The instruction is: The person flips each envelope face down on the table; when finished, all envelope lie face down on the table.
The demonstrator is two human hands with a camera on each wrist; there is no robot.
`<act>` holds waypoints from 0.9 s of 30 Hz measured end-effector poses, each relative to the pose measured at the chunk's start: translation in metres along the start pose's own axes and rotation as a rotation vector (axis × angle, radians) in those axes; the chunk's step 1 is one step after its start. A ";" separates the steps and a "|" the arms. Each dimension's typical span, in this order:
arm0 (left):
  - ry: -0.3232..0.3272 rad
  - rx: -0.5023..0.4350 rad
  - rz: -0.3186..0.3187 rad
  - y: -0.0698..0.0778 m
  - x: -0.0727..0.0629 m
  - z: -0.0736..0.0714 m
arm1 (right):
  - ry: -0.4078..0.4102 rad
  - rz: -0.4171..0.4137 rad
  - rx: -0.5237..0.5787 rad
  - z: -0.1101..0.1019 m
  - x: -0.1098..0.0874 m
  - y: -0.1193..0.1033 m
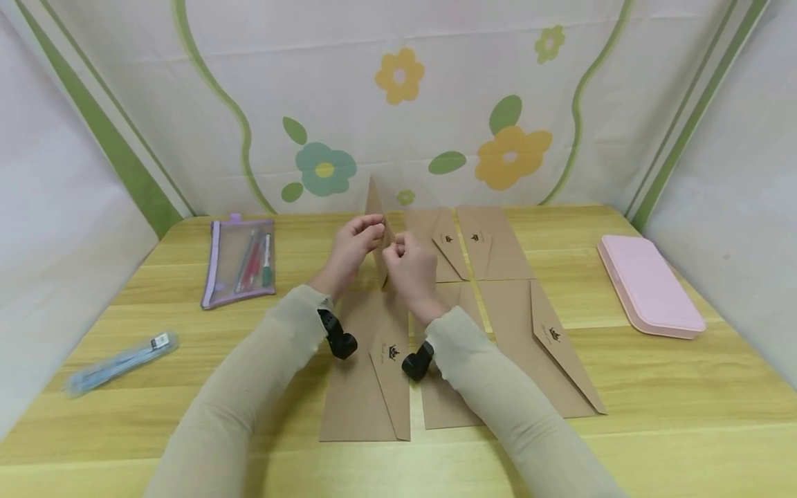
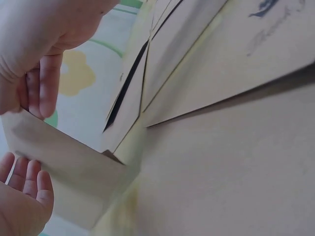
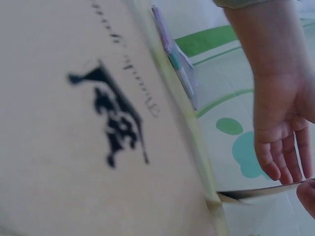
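Note:
Above the back left of the envelope rows, a brown paper envelope stands on edge, seen almost edge-on in the head view. My left hand holds it from the left, and my right hand pinches its near side, thumb and fingers together. In the left wrist view the envelope spans both hands, its broad face showing. Directly in front of the hands lies a flat envelope with a dark crown print on its pointed flap. My right forearm covers part of the middle front envelope.
More brown envelopes lie flat: a right front envelope, a back middle envelope and a back right envelope. Leftward are a mesh pencil pouch and a clear-wrapped blue packet. A pink case sits at right.

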State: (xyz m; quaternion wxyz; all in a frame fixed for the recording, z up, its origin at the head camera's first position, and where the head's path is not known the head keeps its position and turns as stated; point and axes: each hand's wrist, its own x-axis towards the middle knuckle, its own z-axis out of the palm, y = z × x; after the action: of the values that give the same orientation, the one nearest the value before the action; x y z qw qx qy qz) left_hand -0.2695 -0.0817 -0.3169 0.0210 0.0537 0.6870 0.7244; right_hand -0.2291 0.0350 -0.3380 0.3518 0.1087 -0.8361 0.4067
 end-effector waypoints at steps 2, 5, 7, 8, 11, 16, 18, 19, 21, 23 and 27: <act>0.004 -0.004 0.001 -0.002 -0.001 0.000 | 0.021 0.040 0.023 -0.002 0.001 0.001; 0.035 -0.026 0.009 -0.005 -0.003 0.000 | 0.041 0.119 0.081 -0.005 0.002 0.003; 0.086 0.002 0.020 -0.007 -0.005 0.000 | 0.043 0.181 0.131 -0.006 0.002 0.004; 0.116 0.020 0.026 -0.008 -0.006 -0.001 | 0.041 0.215 0.160 -0.006 0.002 0.004; 0.209 0.085 0.041 -0.011 -0.009 -0.003 | 0.041 0.301 0.263 -0.006 0.002 0.006; 0.316 0.106 0.048 -0.013 -0.013 -0.009 | 0.074 0.406 0.434 -0.004 0.004 0.009; 0.342 0.077 0.040 -0.014 -0.013 -0.011 | 0.090 0.449 0.483 -0.002 0.004 0.011; 0.352 0.058 0.032 -0.014 -0.013 -0.011 | 0.099 0.470 0.506 -0.001 0.004 0.012; 0.365 0.012 0.013 -0.015 -0.012 -0.013 | 0.111 0.524 0.560 0.001 0.005 0.013; 0.369 -0.025 -0.001 -0.017 -0.011 -0.013 | 0.118 0.587 0.616 0.002 0.004 0.014; 0.375 -0.046 -0.040 -0.019 -0.011 -0.014 | 0.117 0.728 0.734 0.006 0.003 0.014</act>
State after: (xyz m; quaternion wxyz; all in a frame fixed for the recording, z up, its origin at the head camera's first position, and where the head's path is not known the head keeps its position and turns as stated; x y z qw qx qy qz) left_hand -0.2611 -0.0955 -0.3373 -0.0918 -0.0964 0.6629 0.7368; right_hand -0.2402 0.0402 -0.3471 0.1727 -0.0958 -0.6011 0.7744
